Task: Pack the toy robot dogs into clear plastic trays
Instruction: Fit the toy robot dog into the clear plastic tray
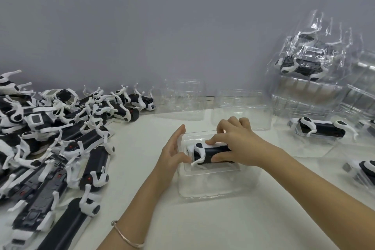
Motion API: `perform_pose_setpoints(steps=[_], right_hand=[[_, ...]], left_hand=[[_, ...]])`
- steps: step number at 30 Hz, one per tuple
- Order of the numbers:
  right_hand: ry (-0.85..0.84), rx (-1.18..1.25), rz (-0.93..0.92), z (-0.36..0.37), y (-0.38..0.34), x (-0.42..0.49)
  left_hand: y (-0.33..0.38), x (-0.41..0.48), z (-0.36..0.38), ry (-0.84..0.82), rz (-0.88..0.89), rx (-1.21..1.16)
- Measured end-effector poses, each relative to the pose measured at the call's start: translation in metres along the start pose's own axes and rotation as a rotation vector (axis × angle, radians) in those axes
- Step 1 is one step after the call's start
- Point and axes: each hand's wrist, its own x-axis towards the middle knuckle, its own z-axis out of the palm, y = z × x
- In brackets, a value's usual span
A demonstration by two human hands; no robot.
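Seating the toy robot dog (211, 153), lying left-to-right, into the clear tray (213, 191) with right hand (239, 142) curled round it (left hand (174, 148) straight-fingered at its left end).

Packing bench in a toy workshop.
Identical toy robot dogs (50, 138) heap at my left and clear trays (304, 95) stack far right, on a white table (203, 225) by a grey wall (162, 26).
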Motion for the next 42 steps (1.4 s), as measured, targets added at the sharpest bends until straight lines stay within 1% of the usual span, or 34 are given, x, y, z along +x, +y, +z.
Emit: perform_pose_setpoints(steps=[2, 3, 4, 5, 6, 7, 8, 9, 10, 13, 15, 16, 19, 22, 24, 26, 28, 31, 35, 37, 40, 42], right_hand=[[0.017, -0.102, -0.028, 0.001, 0.001, 0.000], [0.013, -0.043, -0.034, 0.001, 0.003, -0.001], [0.022, 0.128, -0.008, 0.000, 0.005, -0.003], [0.060, 0.368, 0.058, -0.003, 0.007, -0.007], [0.152, 0.624, 0.144, -0.004, 0.010, -0.012], [0.275, 0.831, 0.236, -0.004, 0.016, -0.017], [0.375, 0.957, 0.327, -0.004, 0.021, -0.022], [0.407, 1.034, 0.413, -0.002, 0.025, -0.028], [0.373, 1.076, 0.486, 0.000, 0.028, -0.035], [0.094, 1.149, 0.628, 0.013, 0.028, -0.051], [-0.018, 1.234, 0.620, 0.021, 0.023, -0.057], [-0.025, 1.287, 0.605, 0.023, 0.020, -0.058], [0.031, 1.351, 0.581, 0.025, 0.013, -0.058], [0.080, 1.405, 0.594, 0.022, 0.007, -0.057], [0.151, 1.540, 0.568, 0.017, 0.001, -0.058], [0.226, 1.693, 0.524, 0.016, -0.001, -0.058], [0.232, 1.785, 0.482, 0.012, -0.003, -0.056], [0.218, 1.801, 0.397, 0.003, -0.003, -0.051], [0.288, 1.749, 0.382, -0.003, -0.006, -0.045], [0.304, 1.739, 0.355, 0.000, -0.006, -0.046], [0.308, 1.753, 0.364, 0.004, -0.006, -0.048], [0.263, 1.801, 0.394, 0.004, -0.005, -0.049]], left_hand=[[0.000, 0.000, 0.000, 0.002, -0.002, -0.015], [0.001, 0.000, 0.000, 0.004, -0.001, -0.017], [0.002, -0.001, 0.001, 0.004, -0.002, -0.017], [0.003, -0.001, 0.002, 0.007, -0.007, -0.023], [0.006, -0.002, 0.004, 0.023, -0.020, -0.034], [0.009, -0.002, 0.005, 0.050, -0.045, -0.039], [0.012, -0.002, 0.005, 0.083, -0.079, -0.035], [0.017, -0.002, 0.006, 0.101, -0.124, -0.016], [0.020, -0.001, 0.007, 0.097, -0.182, 0.024], [0.028, -0.001, 0.012, 0.064, -0.346, 0.083], [0.027, 0.000, 0.017, 0.086, -0.384, 0.105], [0.023, 0.001, 0.018, 0.097, -0.357, 0.117], [0.020, 0.001, 0.023, 0.087, -0.242, 0.103], [0.021, -0.003, 0.024, 0.133, -0.204, 0.012], [0.026, -0.006, 0.027, 0.163, -0.169, -0.089], [0.037, -0.009, 0.030, 0.181, -0.103, -0.116], [0.052, -0.013, 0.030, 0.185, -0.021, -0.140], [0.064, -0.020, 0.026, 0.189, 0.092, -0.091], [0.068, -0.026, 0.024, 0.181, 0.168, 0.019], [0.069, -0.027, 0.024, 0.162, 0.178, 0.038], [0.075, -0.030, 0.028, 0.156, 0.131, 0.061], [0.083, -0.034, 0.031, 0.152, 0.110, 0.077]])
